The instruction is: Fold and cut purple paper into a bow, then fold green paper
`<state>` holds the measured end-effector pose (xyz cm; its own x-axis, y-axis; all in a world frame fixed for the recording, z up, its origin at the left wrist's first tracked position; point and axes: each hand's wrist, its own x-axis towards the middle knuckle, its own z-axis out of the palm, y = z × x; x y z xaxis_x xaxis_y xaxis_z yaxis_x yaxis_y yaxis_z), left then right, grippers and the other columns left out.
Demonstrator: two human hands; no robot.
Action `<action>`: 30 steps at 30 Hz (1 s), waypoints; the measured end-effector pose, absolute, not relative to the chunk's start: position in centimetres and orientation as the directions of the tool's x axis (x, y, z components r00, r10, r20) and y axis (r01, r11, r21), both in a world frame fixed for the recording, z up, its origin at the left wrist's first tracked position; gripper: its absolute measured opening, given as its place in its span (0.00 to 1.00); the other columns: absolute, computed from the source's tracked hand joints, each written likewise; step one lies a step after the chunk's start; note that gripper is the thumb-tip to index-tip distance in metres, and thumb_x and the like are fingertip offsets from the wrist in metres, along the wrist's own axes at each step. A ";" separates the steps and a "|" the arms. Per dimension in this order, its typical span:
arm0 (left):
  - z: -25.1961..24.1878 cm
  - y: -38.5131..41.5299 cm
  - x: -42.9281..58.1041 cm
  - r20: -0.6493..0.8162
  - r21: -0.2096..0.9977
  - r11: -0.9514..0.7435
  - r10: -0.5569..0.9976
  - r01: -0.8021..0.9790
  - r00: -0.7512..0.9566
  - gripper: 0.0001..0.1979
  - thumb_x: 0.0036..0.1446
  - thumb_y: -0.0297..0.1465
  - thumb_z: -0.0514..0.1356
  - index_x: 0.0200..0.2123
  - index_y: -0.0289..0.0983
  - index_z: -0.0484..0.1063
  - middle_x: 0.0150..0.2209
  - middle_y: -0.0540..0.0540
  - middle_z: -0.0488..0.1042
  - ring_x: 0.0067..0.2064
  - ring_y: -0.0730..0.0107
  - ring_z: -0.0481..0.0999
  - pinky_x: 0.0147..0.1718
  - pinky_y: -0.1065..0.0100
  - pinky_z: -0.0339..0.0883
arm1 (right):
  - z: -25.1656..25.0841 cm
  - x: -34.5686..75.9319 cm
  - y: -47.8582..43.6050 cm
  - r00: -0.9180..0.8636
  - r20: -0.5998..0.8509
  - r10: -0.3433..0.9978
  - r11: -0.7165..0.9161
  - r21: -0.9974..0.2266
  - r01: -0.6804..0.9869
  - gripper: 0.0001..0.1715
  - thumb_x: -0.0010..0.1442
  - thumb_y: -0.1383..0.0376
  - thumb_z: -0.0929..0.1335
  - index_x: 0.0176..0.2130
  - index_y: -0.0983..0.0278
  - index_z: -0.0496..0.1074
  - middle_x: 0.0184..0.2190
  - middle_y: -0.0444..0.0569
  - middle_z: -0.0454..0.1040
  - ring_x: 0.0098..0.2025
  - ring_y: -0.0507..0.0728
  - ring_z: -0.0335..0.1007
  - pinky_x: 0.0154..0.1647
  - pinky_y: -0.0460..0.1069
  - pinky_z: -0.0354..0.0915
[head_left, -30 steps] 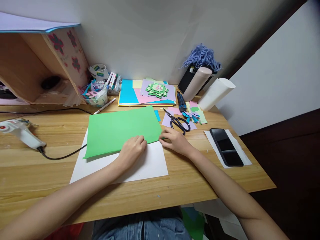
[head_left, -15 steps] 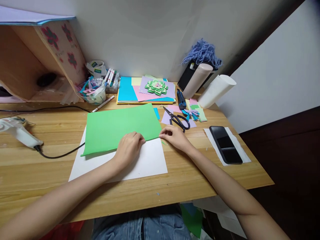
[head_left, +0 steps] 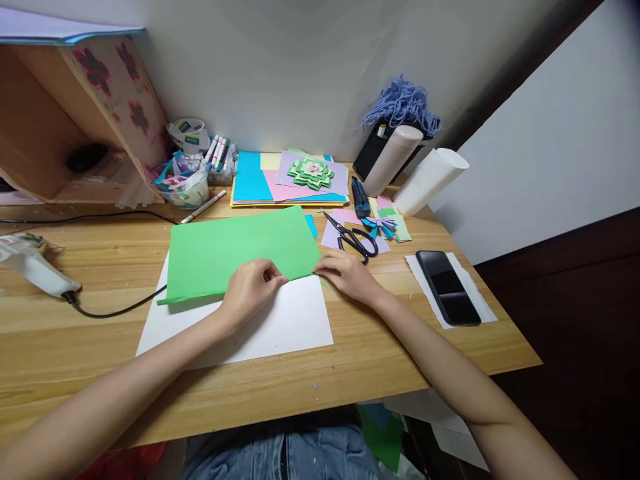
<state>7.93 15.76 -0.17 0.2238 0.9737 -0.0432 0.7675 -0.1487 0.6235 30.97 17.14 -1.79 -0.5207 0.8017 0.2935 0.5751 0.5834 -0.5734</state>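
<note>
A green sheet of paper (head_left: 235, 247) lies over a white sheet (head_left: 280, 323) on the wooden table, its near edge rolled into a narrow tube. My left hand (head_left: 253, 287) pinches that rolled edge right of its middle, thumb and fingertips together. At the near right corner, my right hand (head_left: 345, 272) holds the end of the roll between its fingers. Black-handled scissors (head_left: 353, 240) lie just beyond my right hand, partly on a lilac paper piece.
A hot glue gun (head_left: 37, 267) lies at left, its black cable running under the green sheet. Coloured papers (head_left: 250, 177) bearing a layered paper flower (head_left: 311, 173) are stacked at the back. A phone (head_left: 447, 287) lies at right, near paper rolls (head_left: 433, 180).
The near edge of the green paper is rolled slightly further away from me. My left fingers have shifted their pinch along it. The whole view has moved slightly.
</note>
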 end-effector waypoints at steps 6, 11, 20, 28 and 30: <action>-0.2 15.7 7.9 -0.053 0.627 -0.140 0.974 0.766 0.221 0.09 0.51 0.37 0.58 0.25 0.38 0.72 0.28 0.46 0.76 0.29 0.67 0.71 0.28 0.68 0.57 | -1.4 31.5 17.0 -0.682 0.278 0.677 0.736 -0.290 0.612 0.14 0.63 0.67 0.60 0.35 0.63 0.74 0.32 0.52 0.72 0.34 0.55 0.67 0.33 0.49 0.62; 0.1 15.7 8.0 -0.063 0.629 -0.118 0.977 0.768 0.202 0.10 0.51 0.37 0.58 0.24 0.38 0.71 0.26 0.48 0.75 0.28 0.68 0.70 0.26 0.68 0.56 | -0.4 31.0 16.2 -0.697 0.181 0.694 0.720 -0.169 0.673 0.13 0.62 0.70 0.60 0.33 0.65 0.73 0.31 0.52 0.71 0.32 0.55 0.65 0.29 0.48 0.58; -0.3 15.8 7.9 -0.059 0.646 -0.114 0.978 0.754 0.198 0.09 0.50 0.36 0.58 0.24 0.38 0.72 0.26 0.47 0.75 0.28 0.67 0.71 0.25 0.69 0.56 | -1.4 29.3 14.9 -0.741 0.271 0.614 0.780 -0.069 0.621 0.13 0.64 0.71 0.58 0.39 0.67 0.70 0.35 0.55 0.72 0.36 0.57 0.67 0.34 0.50 0.62; -0.5 15.2 6.9 0.009 0.643 -0.211 0.963 0.736 0.268 0.08 0.51 0.35 0.60 0.26 0.38 0.73 0.28 0.48 0.74 0.29 0.69 0.71 0.28 0.69 0.59 | -2.2 26.9 15.2 -0.747 0.354 0.563 0.805 -0.030 0.592 0.13 0.64 0.69 0.59 0.37 0.66 0.72 0.30 0.51 0.73 0.33 0.55 0.67 0.31 0.48 0.61; -0.5 14.6 5.9 0.053 0.609 -0.284 0.946 0.741 0.318 0.06 0.54 0.33 0.58 0.28 0.38 0.74 0.31 0.48 0.74 0.32 0.69 0.71 0.30 0.69 0.60 | -2.1 26.7 15.3 -0.744 0.352 0.568 0.799 -0.019 0.601 0.14 0.64 0.69 0.59 0.33 0.66 0.72 0.28 0.50 0.73 0.31 0.54 0.66 0.29 0.48 0.59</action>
<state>5.91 14.59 -0.55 0.3185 0.9464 0.0534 0.7411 -0.2837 0.6085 26.66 15.26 -2.09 -0.7439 0.5682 0.3518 0.6013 0.7988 -0.0187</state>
